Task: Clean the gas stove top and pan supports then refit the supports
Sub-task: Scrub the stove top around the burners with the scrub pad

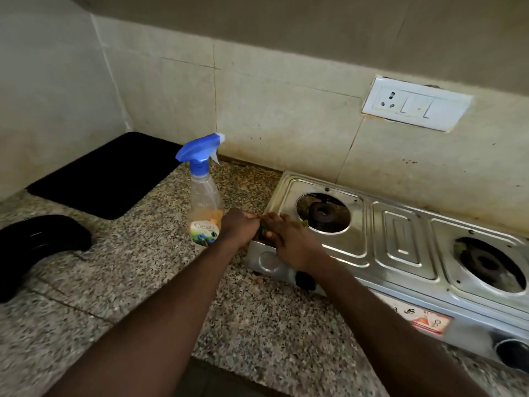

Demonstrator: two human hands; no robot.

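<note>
A steel two-burner gas stove (400,239) stands on the granite counter with no pan supports on it; the left burner (323,212) and right burner (483,260) lie bare. Both my hands meet at the stove's left front corner. My left hand (239,226) and my right hand (289,239) grip a small green scrub pad (263,232) between them, mostly hidden by the fingers. A spray bottle (204,193) with a blue trigger stands just left of my left hand.
A black mat (106,173) lies in the counter's back left corner. A black curved object (37,245) sits at the left edge. A wall socket (415,106) is above the stove. Black knobs (305,280) face the stove's front. The counter's front edge is near my forearms.
</note>
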